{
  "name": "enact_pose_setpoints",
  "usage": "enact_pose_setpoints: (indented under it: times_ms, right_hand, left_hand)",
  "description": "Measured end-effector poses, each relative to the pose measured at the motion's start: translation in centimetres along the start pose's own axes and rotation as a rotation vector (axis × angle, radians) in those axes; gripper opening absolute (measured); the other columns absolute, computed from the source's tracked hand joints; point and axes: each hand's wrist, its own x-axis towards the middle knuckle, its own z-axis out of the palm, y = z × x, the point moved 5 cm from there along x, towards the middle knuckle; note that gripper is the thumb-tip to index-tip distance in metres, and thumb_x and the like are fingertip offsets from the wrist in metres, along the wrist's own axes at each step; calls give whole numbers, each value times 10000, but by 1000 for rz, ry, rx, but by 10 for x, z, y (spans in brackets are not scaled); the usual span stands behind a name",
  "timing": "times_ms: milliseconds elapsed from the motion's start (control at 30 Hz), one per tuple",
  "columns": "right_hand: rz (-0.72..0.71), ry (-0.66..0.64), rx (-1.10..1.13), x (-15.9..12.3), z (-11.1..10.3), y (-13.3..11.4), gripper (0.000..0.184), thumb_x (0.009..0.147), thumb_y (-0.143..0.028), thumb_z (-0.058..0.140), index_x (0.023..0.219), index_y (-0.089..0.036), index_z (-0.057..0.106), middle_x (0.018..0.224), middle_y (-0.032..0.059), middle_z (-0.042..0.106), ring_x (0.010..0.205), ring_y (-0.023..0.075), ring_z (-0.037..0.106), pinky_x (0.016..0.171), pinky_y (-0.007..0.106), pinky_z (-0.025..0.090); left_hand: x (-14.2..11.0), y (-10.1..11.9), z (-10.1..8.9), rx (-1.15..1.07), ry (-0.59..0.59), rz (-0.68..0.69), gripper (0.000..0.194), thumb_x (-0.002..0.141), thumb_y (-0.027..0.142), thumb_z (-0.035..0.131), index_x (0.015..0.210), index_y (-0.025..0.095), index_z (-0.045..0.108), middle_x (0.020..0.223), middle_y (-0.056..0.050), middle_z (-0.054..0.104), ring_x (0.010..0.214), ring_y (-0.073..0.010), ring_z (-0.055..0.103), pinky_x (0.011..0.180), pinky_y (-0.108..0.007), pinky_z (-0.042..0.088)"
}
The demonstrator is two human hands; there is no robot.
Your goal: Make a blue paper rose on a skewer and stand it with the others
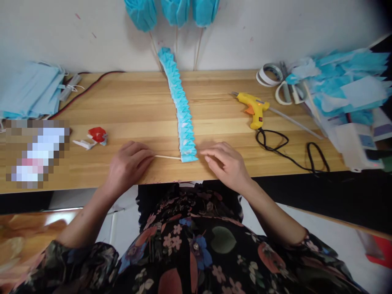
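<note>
A long strip of pleated blue fabric (181, 104) runs from the back of the table towards me. Its near end meets a thin wooden stick (167, 157), which lies crosswise there. My left hand (130, 165) is closed on the stick's left end, its fingertips pinched together. Just right of the strip's near end is my right hand (225, 163), thumb and forefinger apart and nothing visible between them. Whether a fingertip touches the strip's corner I cannot tell.
Right of the strip lies a yellow glue gun (254, 108) with a black cord. Tape (269, 75), scissors (288, 93) and blue fabric pieces (349, 87) are farther right. Face masks (32, 90), a red-and-white scrap (97, 134) and a blurred-out item (38, 155) lie left. Blue flowers (174, 11) stand behind.
</note>
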Motion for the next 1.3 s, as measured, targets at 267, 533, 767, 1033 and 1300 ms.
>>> enact_pose_setpoints:
  times_ms: [267,533,767,1033,1300]
  right_hand:
    - [-3,10,1,-1,-1,0,278,992,-178,561,1178,-334,697,1035,39,763,936,246,695,812,444,558]
    - [-1,12,-13,0,-1,-1,332,966,-175,595,1230,-349,695,1278,49,726,1196,282,663,1008,522,527]
    - [16,16,-5,2,-2,0,305,974,-192,589,1217,-338,702,1294,62,725,1223,287,663,1021,532,529]
    - [77,175,-66,-3,-20,0,265,989,-220,559,1155,-339,728,1109,43,785,1061,272,720,933,511,562]
    - [417,410,-521,-10,-110,80,282,991,-327,488,1066,-246,748,1016,119,793,955,317,730,896,498,548]
  left_hand:
    - [11,-2,2,5,-50,3,273,1066,295,505,958,172,724,938,-96,721,845,-221,613,757,-352,509]
    - [19,-5,5,0,-65,-2,296,1072,308,486,953,182,725,938,-91,714,843,-228,610,755,-367,506]
    - [18,-7,7,19,-52,-17,299,1068,316,492,959,187,739,944,-94,715,853,-239,611,769,-383,514]
    - [15,-8,5,-15,6,22,174,1038,296,557,1035,220,714,988,-75,715,870,-228,630,784,-375,526]
    - [13,-11,7,-85,24,15,120,1023,306,598,1044,251,703,989,-62,715,862,-237,638,776,-385,519]
